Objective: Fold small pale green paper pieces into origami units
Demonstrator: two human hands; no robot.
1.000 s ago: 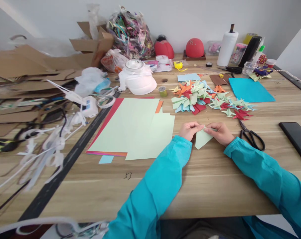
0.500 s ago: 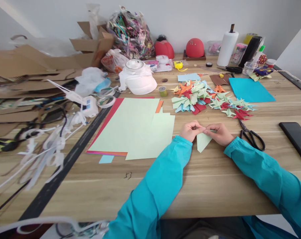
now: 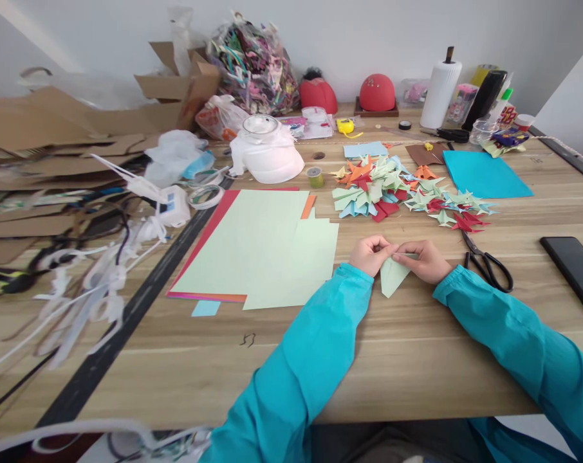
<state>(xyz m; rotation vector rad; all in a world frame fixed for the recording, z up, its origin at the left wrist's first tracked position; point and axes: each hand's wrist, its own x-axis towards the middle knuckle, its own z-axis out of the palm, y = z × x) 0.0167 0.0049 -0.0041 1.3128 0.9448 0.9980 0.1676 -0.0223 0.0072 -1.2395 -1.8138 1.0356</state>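
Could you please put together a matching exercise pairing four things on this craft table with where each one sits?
Things:
1. scissors
2. phone
3. paper towel roll
4. folded green paper

Places:
a. upright at the back of the table, near the wall
b. held between the left hand and the right hand
c. flat near the table's right edge
d. lying just right of the right hand

Pairs: 1-d, 2-c, 3-a, 4-b
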